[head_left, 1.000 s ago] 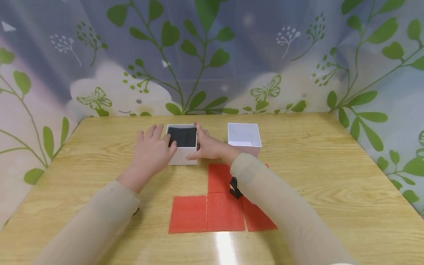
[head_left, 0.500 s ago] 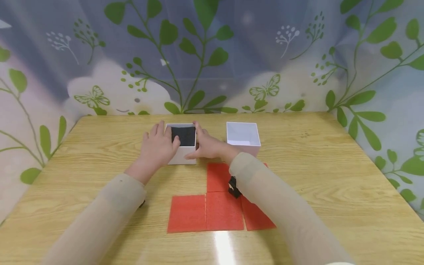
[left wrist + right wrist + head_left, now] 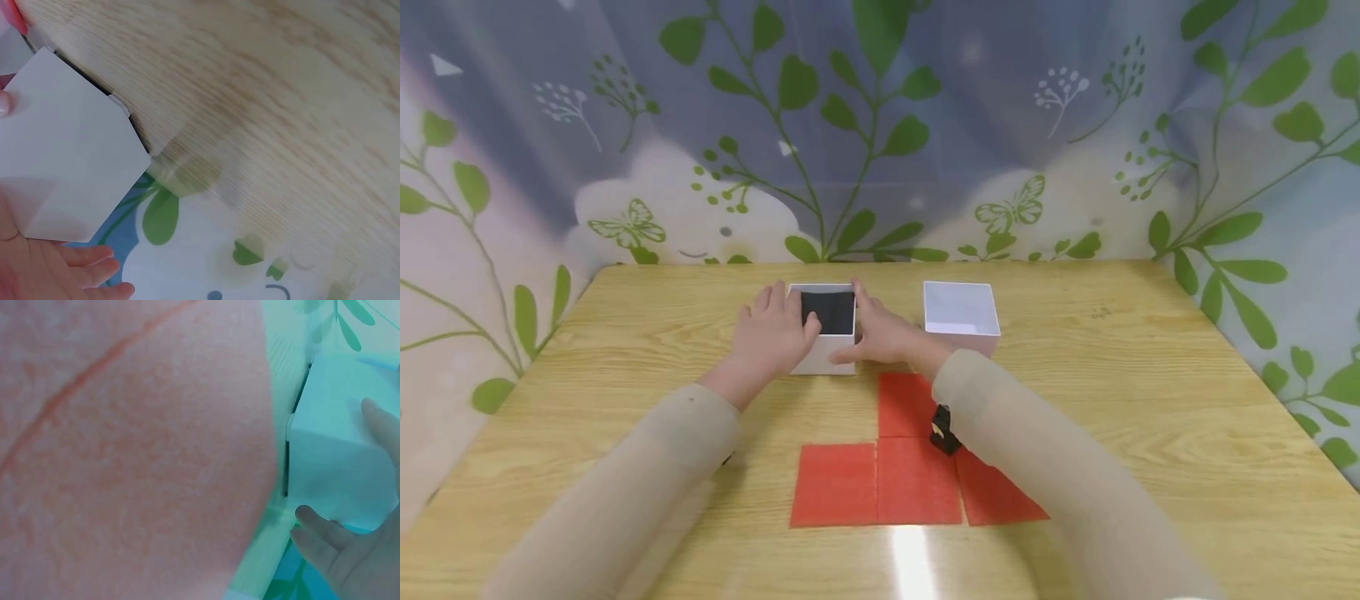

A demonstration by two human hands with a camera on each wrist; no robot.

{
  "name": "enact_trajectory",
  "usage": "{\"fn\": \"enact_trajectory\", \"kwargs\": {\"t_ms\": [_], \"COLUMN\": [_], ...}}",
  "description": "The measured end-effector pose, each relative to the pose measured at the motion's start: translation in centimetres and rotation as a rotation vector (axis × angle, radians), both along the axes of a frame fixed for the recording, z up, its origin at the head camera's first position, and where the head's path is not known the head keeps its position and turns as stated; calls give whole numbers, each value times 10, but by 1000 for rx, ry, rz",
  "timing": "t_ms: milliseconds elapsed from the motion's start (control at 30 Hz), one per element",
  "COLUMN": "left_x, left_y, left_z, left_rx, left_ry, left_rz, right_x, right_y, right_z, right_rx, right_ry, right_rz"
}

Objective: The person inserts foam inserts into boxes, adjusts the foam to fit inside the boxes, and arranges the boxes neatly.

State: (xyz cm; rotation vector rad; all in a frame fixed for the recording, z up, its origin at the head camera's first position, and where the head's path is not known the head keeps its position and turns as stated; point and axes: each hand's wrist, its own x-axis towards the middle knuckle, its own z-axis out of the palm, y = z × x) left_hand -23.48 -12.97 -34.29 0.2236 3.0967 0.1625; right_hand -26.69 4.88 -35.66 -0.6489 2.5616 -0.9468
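In the head view a white open-topped box (image 3: pixel 823 357) sits toward the back of the table, with a flat black square (image 3: pixel 835 312) inside. My left hand (image 3: pixel 771 333) lies along its left side, thumb over the black square. The left wrist view shows straight fingers (image 3: pixel 94 274) beside the box wall (image 3: pixel 69 150). My right hand (image 3: pixel 887 333) holds the box at its right side, thumb across the front face and fingers reaching to the back corner. In the right wrist view, skin close to the lens covers much of the frame; fingers and thumb span the box (image 3: pixel 344 462).
A second white open box (image 3: pixel 961 310) stands to the right, partly behind my right wrist. Several flat red squares (image 3: pixel 838 485) lie joined edge to edge nearer me, some covered by the right sleeve (image 3: pixel 1045 450). A patterned curtain (image 3: pixel 970 125) borders the table's back edge.
My left hand has moved right and forward against the box, its thumb now over the black square. The right hand keeps its hold. The head view has shifted slightly.
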Motion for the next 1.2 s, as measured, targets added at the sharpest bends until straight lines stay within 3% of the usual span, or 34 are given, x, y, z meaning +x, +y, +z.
{"fn": "enact_trajectory", "kwargs": {"t_ms": [200,367,667,767,867,1000,1200], "left_x": [-1,-1,-5,-8,-13,-21,-35], "left_y": [2,1,4,15,37,67,100], "left_z": [0,1,10,13,16,19,22], "left_rx": [13,9,79,131,179,245,271], "left_ry": [-19,-28,12,55,75,25,-76], "left_rz": [-3,-8,-23,-106,-232,-387,-525], "right_x": [12,28,52,59,65,76,91], "right_y": [12,21,50,62,72,82,89], "right_z": [8,14,17,14,10,10,11], "right_rx": [-49,29,176,244,291,294,297], "right_ry": [-56,-150,-51,-2,50,85,46], "right_rz": [32,92,227,252,281,316,306]}}
